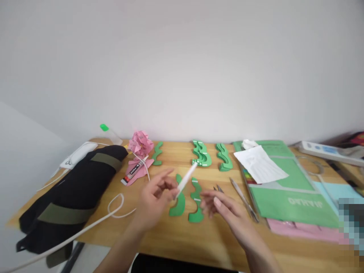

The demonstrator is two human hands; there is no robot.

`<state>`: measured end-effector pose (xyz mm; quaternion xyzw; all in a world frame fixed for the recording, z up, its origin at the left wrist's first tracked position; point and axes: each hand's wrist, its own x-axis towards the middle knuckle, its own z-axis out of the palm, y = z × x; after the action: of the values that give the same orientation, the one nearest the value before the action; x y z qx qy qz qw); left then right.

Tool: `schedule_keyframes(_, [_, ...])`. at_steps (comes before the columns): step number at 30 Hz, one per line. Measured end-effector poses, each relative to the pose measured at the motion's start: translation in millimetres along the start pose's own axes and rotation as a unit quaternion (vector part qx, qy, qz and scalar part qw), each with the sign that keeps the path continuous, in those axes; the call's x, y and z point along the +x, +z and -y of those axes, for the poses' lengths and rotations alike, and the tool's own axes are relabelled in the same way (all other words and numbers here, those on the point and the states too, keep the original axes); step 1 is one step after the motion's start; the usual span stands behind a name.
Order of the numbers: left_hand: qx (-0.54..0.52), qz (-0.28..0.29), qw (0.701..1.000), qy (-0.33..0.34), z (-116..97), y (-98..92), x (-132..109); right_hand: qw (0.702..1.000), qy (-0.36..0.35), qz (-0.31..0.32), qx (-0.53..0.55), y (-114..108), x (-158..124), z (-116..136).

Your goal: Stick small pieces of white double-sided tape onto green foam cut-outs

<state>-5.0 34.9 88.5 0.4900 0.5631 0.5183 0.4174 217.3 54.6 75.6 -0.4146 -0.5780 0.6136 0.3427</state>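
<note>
My left hand (155,199) is closed on a white pen-like stick (186,178) that points up and to the right. Right next to it, my right hand (220,208) hovers low over the wooden table (199,242) with its fingers spread and nothing in them. Between and under the hands lie two wavy green paper leaf shapes (178,204) (196,201). Further back rest more green wavy pieces (201,153) (224,156) (157,153). Just right of my right hand are small scissors (218,188) and metal tweezers (243,199).
A black bag with olive straps (71,193) fills the left end, with a white cable (85,227) over it. Pink folded paper (140,144) and a glue tube (133,171) sit at the back left. Green and pink paper packs (287,189) and a power strip (327,148) lie right.
</note>
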Motion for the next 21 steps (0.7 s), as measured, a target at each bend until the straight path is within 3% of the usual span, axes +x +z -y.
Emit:
schedule_keyframes(2, [-0.027,0.038,0.999,0.022,-2,7.5,-26,0.998,-0.039,0.027,0.041,17,4,8])
schedule_keyframes(4, [-0.039,0.082,0.996,0.021,-1,14.8,-40,0.998,-0.063,-0.006,0.029,32,6,12])
schedule_keyframes(8, [-0.147,0.125,0.980,-0.053,0,21.8,-41,0.988,-0.144,-0.055,-0.031,48,1,10])
schedule_keyframes(12, [-0.213,0.115,0.960,-0.140,-7,22.7,-30,0.972,-0.199,-0.070,-0.104,47,-10,10])
schedule_keyframes(17, [-0.201,0.203,0.940,-0.186,-12,20.9,-26,0.963,-0.221,-0.050,-0.147,35,-20,11])
schedule_keyframes(21, [-0.211,0.242,0.922,-0.217,-14,24.4,-26,0.973,-0.155,-0.143,-0.095,25,-20,6])
